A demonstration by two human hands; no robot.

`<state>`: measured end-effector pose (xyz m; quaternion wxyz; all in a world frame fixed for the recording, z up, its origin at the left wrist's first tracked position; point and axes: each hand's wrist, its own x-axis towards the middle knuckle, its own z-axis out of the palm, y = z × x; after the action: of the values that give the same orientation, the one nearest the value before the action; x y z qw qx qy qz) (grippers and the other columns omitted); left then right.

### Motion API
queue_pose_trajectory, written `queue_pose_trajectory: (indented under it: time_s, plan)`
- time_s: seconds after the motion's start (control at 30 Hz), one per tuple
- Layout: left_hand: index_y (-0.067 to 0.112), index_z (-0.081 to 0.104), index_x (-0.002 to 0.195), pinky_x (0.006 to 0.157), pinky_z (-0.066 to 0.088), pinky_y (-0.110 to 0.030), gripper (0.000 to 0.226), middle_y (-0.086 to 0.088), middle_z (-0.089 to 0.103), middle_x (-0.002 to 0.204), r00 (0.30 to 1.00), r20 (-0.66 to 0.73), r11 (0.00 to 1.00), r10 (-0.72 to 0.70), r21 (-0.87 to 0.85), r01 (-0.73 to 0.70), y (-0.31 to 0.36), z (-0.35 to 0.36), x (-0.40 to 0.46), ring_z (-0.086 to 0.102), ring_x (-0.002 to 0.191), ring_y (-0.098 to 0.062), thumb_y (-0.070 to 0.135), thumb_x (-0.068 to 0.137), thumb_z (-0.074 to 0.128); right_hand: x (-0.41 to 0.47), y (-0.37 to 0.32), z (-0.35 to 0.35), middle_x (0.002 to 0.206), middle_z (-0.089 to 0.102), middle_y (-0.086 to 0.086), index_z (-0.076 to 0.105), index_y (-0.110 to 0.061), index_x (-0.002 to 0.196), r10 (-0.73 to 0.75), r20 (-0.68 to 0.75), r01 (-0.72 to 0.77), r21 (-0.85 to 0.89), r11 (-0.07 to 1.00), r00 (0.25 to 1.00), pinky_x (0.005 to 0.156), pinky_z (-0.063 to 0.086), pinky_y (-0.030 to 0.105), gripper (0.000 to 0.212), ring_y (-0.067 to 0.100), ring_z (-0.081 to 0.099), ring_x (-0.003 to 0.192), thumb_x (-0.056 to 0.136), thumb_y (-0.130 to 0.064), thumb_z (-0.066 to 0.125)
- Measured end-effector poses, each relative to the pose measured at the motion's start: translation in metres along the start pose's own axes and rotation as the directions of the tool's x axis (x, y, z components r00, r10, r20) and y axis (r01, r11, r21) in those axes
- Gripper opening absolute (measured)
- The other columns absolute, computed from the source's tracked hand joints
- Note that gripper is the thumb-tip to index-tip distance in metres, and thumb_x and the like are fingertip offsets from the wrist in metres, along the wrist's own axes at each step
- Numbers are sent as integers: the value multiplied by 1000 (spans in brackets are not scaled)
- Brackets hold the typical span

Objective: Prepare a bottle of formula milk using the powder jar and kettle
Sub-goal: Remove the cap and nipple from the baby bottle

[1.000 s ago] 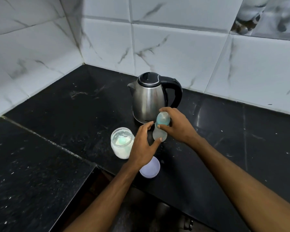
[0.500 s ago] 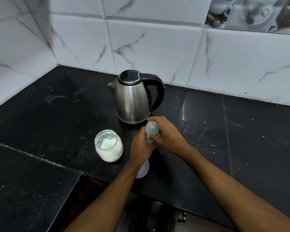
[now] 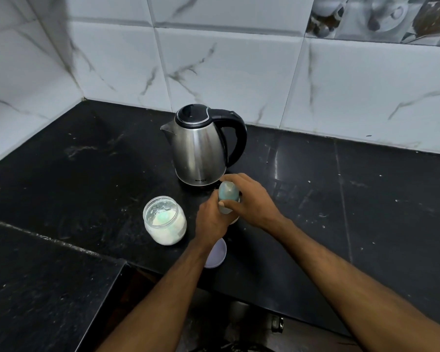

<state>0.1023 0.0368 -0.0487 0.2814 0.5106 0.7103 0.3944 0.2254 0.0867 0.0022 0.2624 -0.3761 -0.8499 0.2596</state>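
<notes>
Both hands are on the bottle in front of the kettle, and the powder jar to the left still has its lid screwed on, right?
Not quite. The head view shows the powder jar open, with white powder visible inside; its lid lies on the counter under the left forearm. The rest holds: left hand and right hand both grip the bottle before the kettle.
</notes>
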Motion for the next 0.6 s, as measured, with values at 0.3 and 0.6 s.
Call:
queue_pose_trajectory:
  time_s: [0.3, 0.6]
  plan:
    - [22, 57, 129, 87, 58, -40, 61, 4, 71, 112, 1000, 5, 999, 25, -28, -25, -3, 1, 0, 68, 102, -13, 41, 75, 77, -2, 8, -1, 128, 57, 1, 55, -15, 131, -75, -6, 75, 118, 990, 997, 98, 49, 31, 54, 11, 54, 115, 82, -22, 76]
    - [24, 58, 123, 94, 53, -34, 54, 11, 66, 109, 999, 33, 999, -2, -32, 3, -3, 0, 3, 64, 102, -10, 34, 76, 83, 25, 0, -47, 124, 58, -6, 54, -19, 127, -38, -151, 83, 307, 948, 988, 88, 54, 23, 53, 10, 59, 110, 81, -25, 78]
